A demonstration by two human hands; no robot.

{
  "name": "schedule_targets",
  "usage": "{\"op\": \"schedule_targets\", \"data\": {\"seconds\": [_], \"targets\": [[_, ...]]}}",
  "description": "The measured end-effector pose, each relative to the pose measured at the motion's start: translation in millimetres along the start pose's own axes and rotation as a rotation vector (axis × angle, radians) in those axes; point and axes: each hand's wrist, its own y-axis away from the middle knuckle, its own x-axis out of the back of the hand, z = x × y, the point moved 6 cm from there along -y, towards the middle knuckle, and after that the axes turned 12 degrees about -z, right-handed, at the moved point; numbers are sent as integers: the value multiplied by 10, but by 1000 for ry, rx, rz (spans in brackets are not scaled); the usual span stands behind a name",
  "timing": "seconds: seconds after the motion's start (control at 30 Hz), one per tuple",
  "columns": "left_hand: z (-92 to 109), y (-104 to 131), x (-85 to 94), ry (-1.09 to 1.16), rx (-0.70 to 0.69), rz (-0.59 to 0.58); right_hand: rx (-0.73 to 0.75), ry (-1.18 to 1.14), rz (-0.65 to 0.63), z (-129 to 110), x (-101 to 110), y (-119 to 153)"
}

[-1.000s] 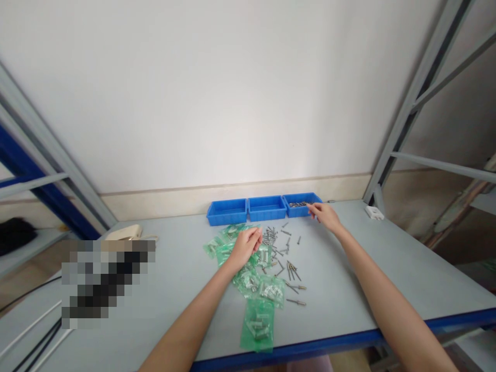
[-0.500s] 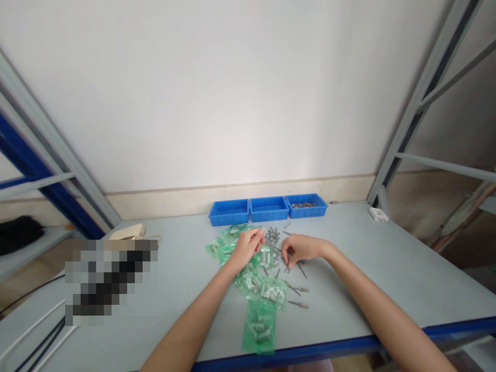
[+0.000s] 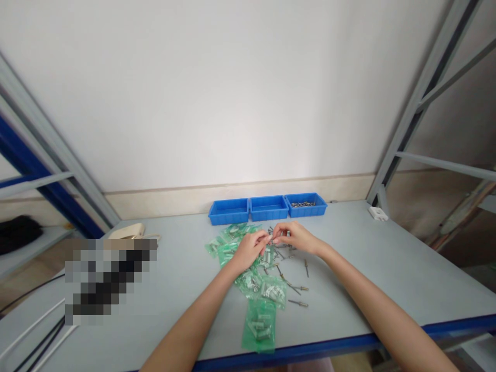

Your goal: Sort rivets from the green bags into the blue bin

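Note:
My left hand [image 3: 249,251] is closed above a heap of green plastic bags [image 3: 273,291] with small metal parts inside. Its fingertips meet those of my right hand [image 3: 297,237], which is pinched over the loose metal pieces. Whatever the fingers hold is too small and hidden to make out. Around and below my hands lie several loose rivets [image 3: 299,304] with thin shanks, some partly covered by my right hand. One more green bag [image 3: 260,336] of cylindrical parts lies nearest the front edge.
Three blue bins stand along the wall; the right bin [image 3: 307,211] contains metal rivets, beside the middle bin [image 3: 268,213] and left bin [image 3: 229,217]. A white plug-like block [image 3: 378,214] sits at the far right. Cables and a beige box [image 3: 127,232] are at left.
My right hand has moved left and up from the loose rivets to my left hand's fingertips. My left hand has turned slightly toward it. Some rivets by the right hand lie differently.

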Motion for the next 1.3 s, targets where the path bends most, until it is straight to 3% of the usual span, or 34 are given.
{"op": "schedule_targets", "data": {"seconds": [0.17,0.3,0.47,0.6,0.9,1.07,1.3], "targets": [[-21,-12,24,36,15,28,-50,80,78,13,5,8],[-9,-8,51,6,-2,78,-135,67,-19,95,-65,2],[-19,-7,93,-7,-28,143,-132,-131,-33,167,-97,-18],[-51,-13,109,-4,-27,167,-146,-219,-129,218,-163,-39],[-83,-8,121,26,-24,215,-60,-19,114,99,7,-34],[-56,2,124,-1,-15,201,-104,58,95,36,-11,-13],[-44,-3,124,-1,-15,199,-87,-73,54,115,-57,-46]]}}
